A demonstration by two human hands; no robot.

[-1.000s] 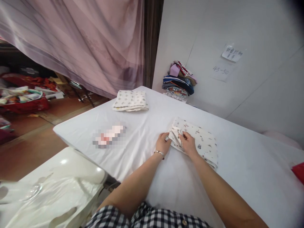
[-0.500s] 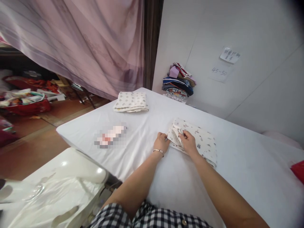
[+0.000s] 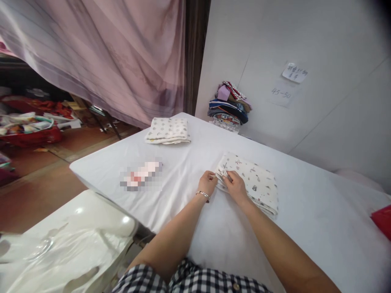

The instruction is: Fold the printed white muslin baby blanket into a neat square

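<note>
A folded white cloth (image 3: pixel 259 179) with small scattered dark prints lies flat on the white-covered table in front of me. My right hand (image 3: pixel 236 186) pinches a bunched corner at the cloth's left end. Beside it, my left hand (image 3: pixel 208 182) wears a bracelet and has its fingers closed on the edge of that same corner. Farther back on the left sits another folded cloth (image 3: pixel 168 130) with a grey print, apart from both hands.
The table (image 3: pixel 195 156) has a rounded left corner. A blurred-out object (image 3: pixel 142 176) lies on its left side. Folded clothes (image 3: pixel 229 106) are stacked by the wall. Below left is a shiny white surface (image 3: pixel 100 211), and a red item (image 3: pixel 381 219) is at the right edge.
My right hand has moved left, bringing the lifted flap of the cloth toward my left hand. The corner that stood folded open is now bunched between the hands.
</note>
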